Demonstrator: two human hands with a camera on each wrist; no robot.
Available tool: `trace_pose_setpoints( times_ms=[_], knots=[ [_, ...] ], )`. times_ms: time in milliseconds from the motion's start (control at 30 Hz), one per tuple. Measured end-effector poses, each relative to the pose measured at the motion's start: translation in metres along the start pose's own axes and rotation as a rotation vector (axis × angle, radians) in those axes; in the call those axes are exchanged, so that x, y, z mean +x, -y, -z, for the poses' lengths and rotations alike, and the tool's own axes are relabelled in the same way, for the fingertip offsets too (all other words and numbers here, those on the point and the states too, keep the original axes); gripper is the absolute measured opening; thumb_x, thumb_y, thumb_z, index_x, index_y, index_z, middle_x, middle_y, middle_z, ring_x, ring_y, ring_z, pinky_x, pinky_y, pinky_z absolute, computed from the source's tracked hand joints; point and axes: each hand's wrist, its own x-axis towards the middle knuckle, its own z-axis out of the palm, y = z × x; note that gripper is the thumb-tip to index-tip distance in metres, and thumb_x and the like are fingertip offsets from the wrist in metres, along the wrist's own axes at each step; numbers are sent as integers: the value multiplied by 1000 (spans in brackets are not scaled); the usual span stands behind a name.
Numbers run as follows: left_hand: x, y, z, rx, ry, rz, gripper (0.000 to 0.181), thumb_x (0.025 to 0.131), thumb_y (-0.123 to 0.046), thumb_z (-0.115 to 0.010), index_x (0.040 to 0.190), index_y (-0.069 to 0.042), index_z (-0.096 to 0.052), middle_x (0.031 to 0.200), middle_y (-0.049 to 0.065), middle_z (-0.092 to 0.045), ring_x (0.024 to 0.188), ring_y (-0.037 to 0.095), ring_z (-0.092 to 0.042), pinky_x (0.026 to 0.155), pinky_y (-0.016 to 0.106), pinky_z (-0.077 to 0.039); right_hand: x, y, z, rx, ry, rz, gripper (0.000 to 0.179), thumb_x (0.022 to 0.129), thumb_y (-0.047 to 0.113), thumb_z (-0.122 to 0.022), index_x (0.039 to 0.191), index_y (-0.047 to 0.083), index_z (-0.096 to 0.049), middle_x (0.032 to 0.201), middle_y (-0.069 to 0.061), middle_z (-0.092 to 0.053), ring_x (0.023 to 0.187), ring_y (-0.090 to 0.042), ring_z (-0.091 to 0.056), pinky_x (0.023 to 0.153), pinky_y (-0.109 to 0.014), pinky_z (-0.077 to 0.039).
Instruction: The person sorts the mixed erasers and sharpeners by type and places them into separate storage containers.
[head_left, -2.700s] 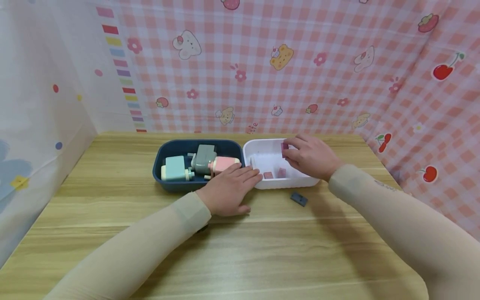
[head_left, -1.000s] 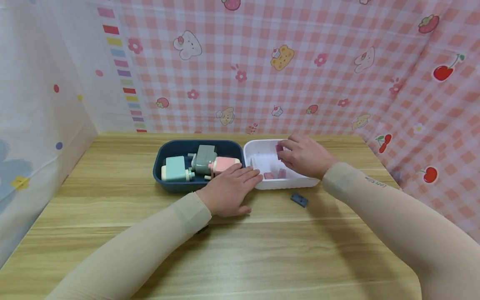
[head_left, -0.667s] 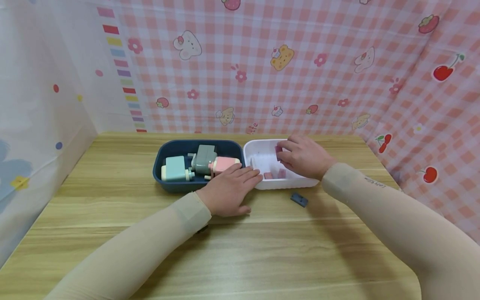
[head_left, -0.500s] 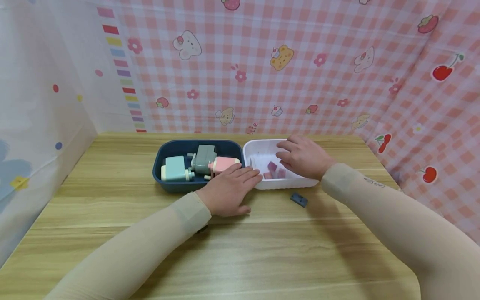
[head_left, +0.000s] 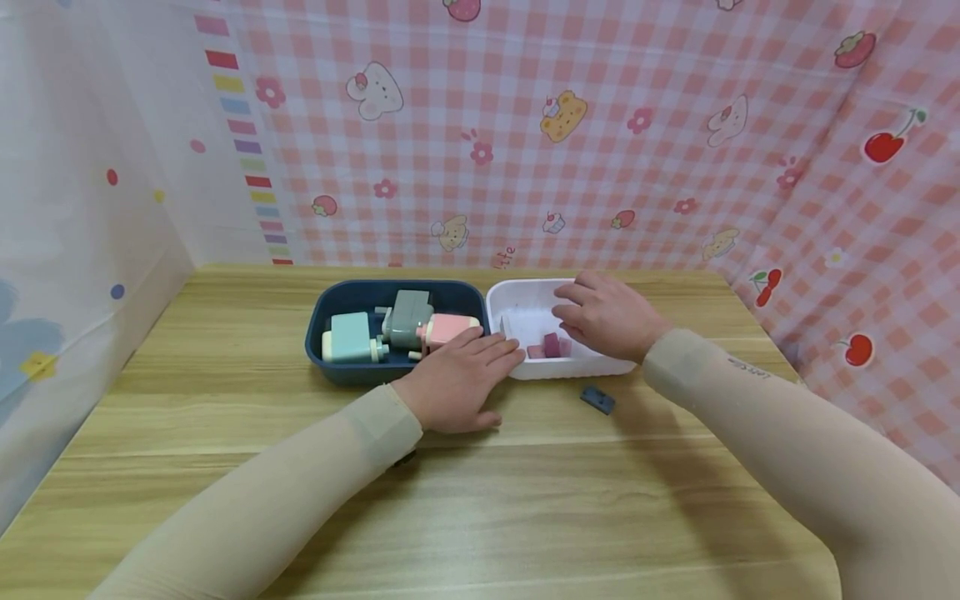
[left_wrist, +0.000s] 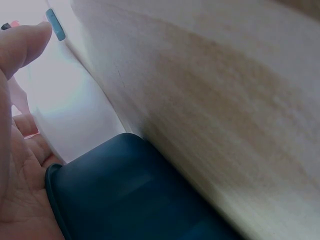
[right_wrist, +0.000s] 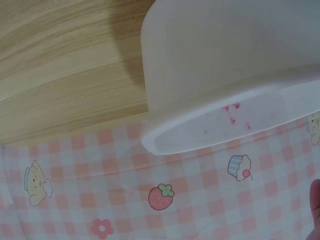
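Over the white bin (head_left: 585,367), my right hand (head_left: 611,315) hovers with its fingers loosely bent and nothing between them. Below its fingertips, a dark magenta block (head_left: 551,344) lies in the bin beside a flat pink block (head_left: 535,352) and a paler pink one (head_left: 565,346). My left hand (head_left: 459,383) lies flat with straight fingers across the near rims where the white bin and the navy bin (head_left: 348,373) meet. The navy bin holds mint (head_left: 351,336), grey-green (head_left: 412,317) and pink (head_left: 448,330) crank pencil sharpeners. The pink one is partly hidden by my left hand.
A small dark blue rectangular piece (head_left: 597,400) lies on the wooden table (head_left: 480,517) in front of the white bin. Something dark (head_left: 405,458) peeks out beside my left cuff. Patterned cloth (head_left: 480,167) hangs behind and at both sides.
My right hand has moved slightly left and let go of the magenta block, which has dropped among the pink ones in the white bin. My left hand has stayed put.
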Motion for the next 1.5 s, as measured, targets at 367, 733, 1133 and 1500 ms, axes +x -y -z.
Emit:
trace_pose_setpoints(
  times_ms=[367, 733, 1133, 1500],
  knots=[
    [0, -1, 0, -2, 2, 1, 92, 95, -60, -68, 167, -18, -30, 173, 1, -33, 162, 21, -28, 135, 45, -15, -5, 2, 2, 8, -9, -19, 21, 90, 18, -84, 107, 8, -78, 117, -14, -76, 105, -33, -70, 95, -47, -60],
    [0, -1, 0, -4, -9, 0, 91, 95, -60, -68, 167, -18, -31, 173, 1, -34, 161, 21, -29, 135, 45, -15, -13, 1, 4, 4, 29, -60, 26, 89, 20, -85, 111, 8, -79, 119, -14, -77, 107, -33, -70, 96, -47, -60],
    [0, -1, 0, -4, 2, 3, 91, 96, -60, -67, 167, -17, -30, 173, 2, -33, 162, 22, -28, 135, 45, -14, -25, 5, 9, 53, 18, -108, 26, 90, 18, -84, 113, 7, -79, 118, -12, -77, 106, -33, -69, 94, -45, -59],
    [-1, -1, 1, -20, 8, 11, 91, 96, -60, -67, 168, -19, -29, 174, 0, -32, 162, 21, -27, 135, 45, -13, -33, 11, 15, 75, 30, -129, 27, 90, 16, -84, 115, 8, -80, 117, -12, -77, 106, -31, -69, 92, -45, -61]
  ],
)
